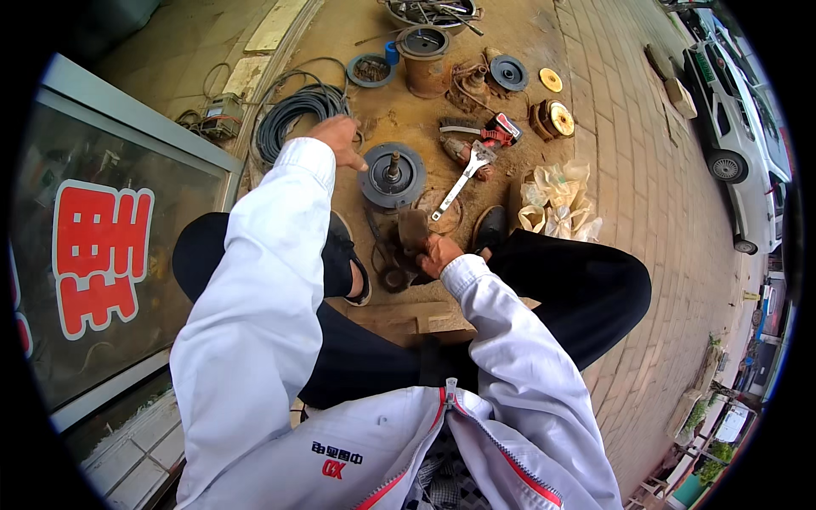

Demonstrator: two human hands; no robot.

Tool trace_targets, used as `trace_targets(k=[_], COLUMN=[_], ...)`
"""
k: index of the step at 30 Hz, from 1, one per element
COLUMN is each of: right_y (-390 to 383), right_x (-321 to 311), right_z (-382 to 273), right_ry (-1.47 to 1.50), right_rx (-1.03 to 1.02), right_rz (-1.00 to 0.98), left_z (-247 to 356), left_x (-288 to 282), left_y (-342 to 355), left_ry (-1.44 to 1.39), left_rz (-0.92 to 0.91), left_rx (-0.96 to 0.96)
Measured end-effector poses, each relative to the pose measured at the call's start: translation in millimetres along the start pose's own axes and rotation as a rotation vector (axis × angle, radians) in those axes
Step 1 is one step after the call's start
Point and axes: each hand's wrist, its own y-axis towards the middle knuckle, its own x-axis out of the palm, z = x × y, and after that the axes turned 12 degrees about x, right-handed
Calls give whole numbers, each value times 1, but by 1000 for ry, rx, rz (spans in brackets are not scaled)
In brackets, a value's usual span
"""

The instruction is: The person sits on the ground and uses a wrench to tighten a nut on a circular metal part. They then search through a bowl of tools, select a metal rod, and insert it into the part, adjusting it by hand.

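Note:
My left hand (338,140) reaches forward with its fingers apart, holding nothing. Its fingertips are at the rim of a dark grey round metal cover (378,189), from whose middle a short shaft (393,165) stands up. In my right hand (439,255), between my feet, is a rusty brown block-shaped piece (414,229); how far the fingers wrap round it is partly hidden. Beneath it lie dark metal parts (395,279). A silver adjustable wrench (457,190) rests just beyond, its jaw end beside a red and black power tool (501,130).
A coil of black cable (297,115) lies left of my left hand. Farther off stand a rusty cylindrical housing (425,72), a blue dish (371,70) and a basin of tools (433,12). Crumpled paper bags (558,204) are at right. A glass door (110,246) borders the left.

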Motion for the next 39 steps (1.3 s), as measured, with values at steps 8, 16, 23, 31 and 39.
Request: trace_targets(k=[8,16,23,31,39], right_y=[-35,-28,45,108,118], right_x=[-4,-79,-66,-48,-43], right_z=[-3,-26,-55,-95,-95], right_ry=[-366,-402,94,58,73], right_rx=[147,275,98,-2,30], right_rz=[-175,600,452,385,337], left_z=[0,-7,39,56,35], left_x=[-95,-106,-117,-145,-114], left_y=[-85,-130,-145,-140,-137], left_ry=[7,-33,127,-118,98], left_rz=[473,723,720,528,742], left_rx=[146,158,133,53,301])
